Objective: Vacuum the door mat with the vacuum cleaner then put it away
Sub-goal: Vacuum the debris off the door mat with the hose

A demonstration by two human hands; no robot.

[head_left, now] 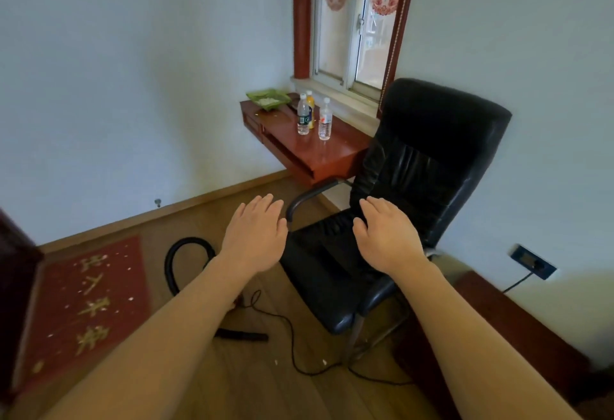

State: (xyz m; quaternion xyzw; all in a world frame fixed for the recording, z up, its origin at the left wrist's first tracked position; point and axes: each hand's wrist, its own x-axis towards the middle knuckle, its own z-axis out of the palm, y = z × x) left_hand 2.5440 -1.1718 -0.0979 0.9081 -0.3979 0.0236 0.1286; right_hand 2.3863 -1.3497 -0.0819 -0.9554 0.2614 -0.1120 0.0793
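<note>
A red door mat (83, 310) with gold characters lies on the wooden floor at the left, speckled with white crumbs. A black vacuum hose (181, 256) loops on the floor beside it, partly hidden by my left forearm. A black nozzle piece (246, 336) lies on the floor below the arm. The vacuum's body is hidden. My left hand (255, 235) hovers palm down, fingers apart, holding nothing. Over the chair seat, my right hand (385, 235) is likewise spread and holds nothing.
A black leather office chair (428, 167) stands at center right. A black power cord (292, 343) snakes across the floor toward a wall socket (533, 261). A red wooden shelf (319, 150) under the window holds bottles and a green dish. Dark wooden furniture sits at right.
</note>
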